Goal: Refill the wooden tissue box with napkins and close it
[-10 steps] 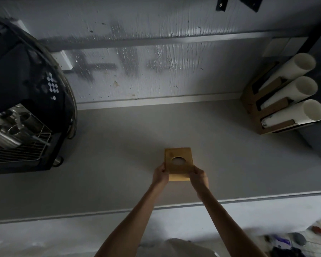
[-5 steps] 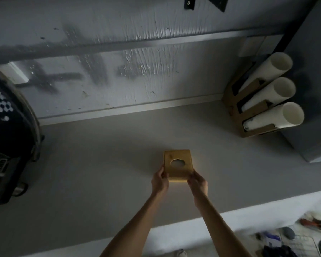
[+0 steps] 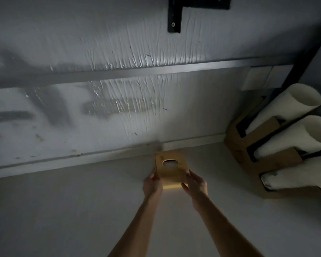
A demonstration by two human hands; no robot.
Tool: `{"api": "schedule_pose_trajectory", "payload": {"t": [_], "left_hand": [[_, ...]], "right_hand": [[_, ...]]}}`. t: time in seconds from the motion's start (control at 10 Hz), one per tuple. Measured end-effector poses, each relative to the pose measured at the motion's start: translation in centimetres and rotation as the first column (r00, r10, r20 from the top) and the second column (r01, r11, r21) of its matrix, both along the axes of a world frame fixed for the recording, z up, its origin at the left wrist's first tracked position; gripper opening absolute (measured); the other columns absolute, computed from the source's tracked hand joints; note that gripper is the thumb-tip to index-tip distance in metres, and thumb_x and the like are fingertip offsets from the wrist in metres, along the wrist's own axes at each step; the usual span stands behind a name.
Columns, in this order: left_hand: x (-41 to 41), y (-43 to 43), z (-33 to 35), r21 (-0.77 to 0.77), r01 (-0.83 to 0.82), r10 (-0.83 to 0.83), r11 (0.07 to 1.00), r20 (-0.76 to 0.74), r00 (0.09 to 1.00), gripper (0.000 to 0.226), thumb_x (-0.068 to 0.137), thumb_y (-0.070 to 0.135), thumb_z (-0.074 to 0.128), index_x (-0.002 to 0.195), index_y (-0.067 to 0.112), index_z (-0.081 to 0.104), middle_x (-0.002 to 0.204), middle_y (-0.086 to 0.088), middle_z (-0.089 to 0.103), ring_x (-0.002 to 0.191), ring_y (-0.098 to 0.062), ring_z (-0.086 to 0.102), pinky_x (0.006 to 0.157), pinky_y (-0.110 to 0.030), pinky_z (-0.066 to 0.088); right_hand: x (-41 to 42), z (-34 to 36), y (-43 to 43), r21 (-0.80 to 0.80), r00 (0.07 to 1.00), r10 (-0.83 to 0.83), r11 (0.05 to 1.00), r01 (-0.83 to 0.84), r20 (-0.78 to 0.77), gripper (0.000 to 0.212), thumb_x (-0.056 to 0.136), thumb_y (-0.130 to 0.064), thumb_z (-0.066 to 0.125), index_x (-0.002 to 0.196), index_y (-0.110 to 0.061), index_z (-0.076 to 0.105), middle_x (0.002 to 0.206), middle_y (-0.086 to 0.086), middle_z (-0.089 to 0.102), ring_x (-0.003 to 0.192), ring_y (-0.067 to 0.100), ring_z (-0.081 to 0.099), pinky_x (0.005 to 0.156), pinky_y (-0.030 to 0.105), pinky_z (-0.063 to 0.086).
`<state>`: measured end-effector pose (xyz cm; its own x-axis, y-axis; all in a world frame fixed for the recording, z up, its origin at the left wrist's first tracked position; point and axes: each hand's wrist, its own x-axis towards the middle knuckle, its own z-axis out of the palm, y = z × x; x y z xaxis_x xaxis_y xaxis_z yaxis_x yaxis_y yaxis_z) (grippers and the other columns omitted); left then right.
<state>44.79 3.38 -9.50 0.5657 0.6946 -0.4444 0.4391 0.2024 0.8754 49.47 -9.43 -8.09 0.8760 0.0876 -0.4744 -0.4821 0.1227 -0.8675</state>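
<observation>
A small wooden tissue box (image 3: pixel 174 173) with an oval hole in its lid sits near the back of the grey counter (image 3: pixel 63 210), close to the wall. White napkin shows through the hole. My left hand (image 3: pixel 152 184) grips the box's left side. My right hand (image 3: pixel 195 184) grips its right front corner. Both arms reach forward from the bottom of the view. The lid lies flat on the box.
A brown cardboard holder (image 3: pixel 248 156) with three stacks of white paper cups (image 3: pixel 293 106) stands at the right against the wall. The scuffed grey wall (image 3: pixel 119 99) rises just behind the box, with a black bracket (image 3: pixel 174 15) above.
The box and both hands have moved farther back toward the wall. The view has swung right and up, so the coffee machine at left has left the frame.
</observation>
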Motion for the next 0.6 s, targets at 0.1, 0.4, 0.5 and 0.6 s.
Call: {"api": "schedule_pose_trajectory", "payload": {"t": [0.1,0.4,0.5,0.6], "left_hand": [[4.7,1.8,-0.7,-0.073,-0.027,0.030,0.997,0.041,0.999,0.038,0.086,0.016,0.049,0.116,0.031,0.067,0.115,-0.009,0.071,0.113,-0.043,0.059,0.094,-0.054,0.050],[7.6,1.1,1.7,-0.102,-0.190,0.193,0.976,0.023,0.981,0.040,0.084,0.004,0.039,0.108,0.015,0.070,0.101,-0.018,0.071,0.100,-0.040,0.065,0.082,-0.047,0.055],[8.9,1.0,2.7,-0.096,-0.183,0.185,0.978,0.013,0.983,0.031,0.090,0.010,0.042,0.108,0.010,0.067,0.100,-0.016,0.067,0.095,-0.034,0.066,0.077,-0.040,0.054],[7.7,2.4,2.5,-0.318,0.043,-0.041,0.947,0.013,0.999,0.029,0.095,0.027,0.047,0.109,0.008,0.063,0.087,-0.007,0.064,0.078,-0.020,0.062,0.077,-0.038,0.048]], "right_hand": [[4.5,-0.4,2.1,0.031,0.997,-0.075,0.997,0.075,-0.024,0.032,0.091,-0.021,0.065,0.122,-0.012,0.066,0.114,0.011,0.062,0.082,0.016,0.061,0.081,0.037,0.056],[7.9,-0.6,3.5,0.130,0.981,-0.151,0.977,0.167,-0.121,0.030,0.092,0.000,0.054,0.117,-0.009,0.067,0.106,0.012,0.063,0.076,0.016,0.059,0.090,0.046,0.055],[8.3,0.2,4.1,0.130,0.979,-0.161,0.976,0.177,-0.123,0.023,0.090,-0.004,0.058,0.108,-0.013,0.071,0.104,0.012,0.063,0.072,0.015,0.058,0.077,0.042,0.058],[6.5,0.7,3.6,0.219,0.977,-0.113,0.964,0.151,-0.178,0.005,0.091,-0.016,0.062,0.092,-0.018,0.067,0.106,0.011,0.063,0.073,0.014,0.059,0.068,0.034,0.055]]}}
